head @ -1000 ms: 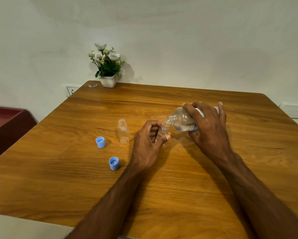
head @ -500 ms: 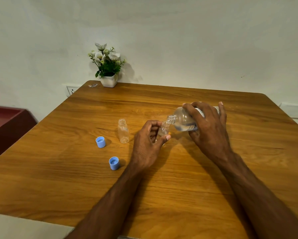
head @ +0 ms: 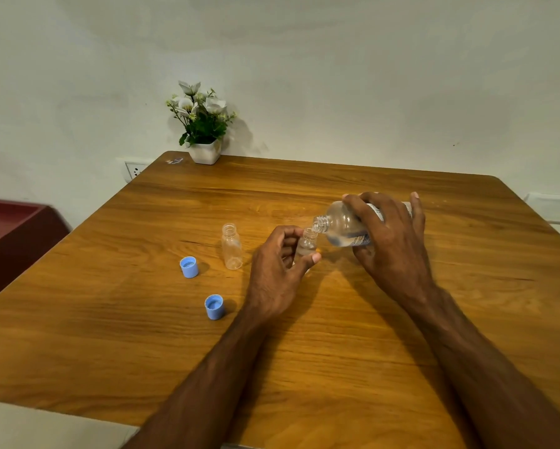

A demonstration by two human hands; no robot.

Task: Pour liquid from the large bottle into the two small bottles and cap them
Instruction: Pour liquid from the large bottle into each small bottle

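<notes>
Your right hand (head: 390, 236) grips the large bottle (head: 343, 226), tipped nearly flat with its neck down-left, mouth touching the rim of the small bottle (head: 308, 243) that your left hand (head: 280, 273) pinches upright between thumb and fingers on the table (head: 337, 367). Keep the mouths aligned, tilt slowly, and stop short of the neck. The second small bottle (head: 231, 247) stands open just left; two blue caps (head: 189, 267) lie nearby.
</notes>
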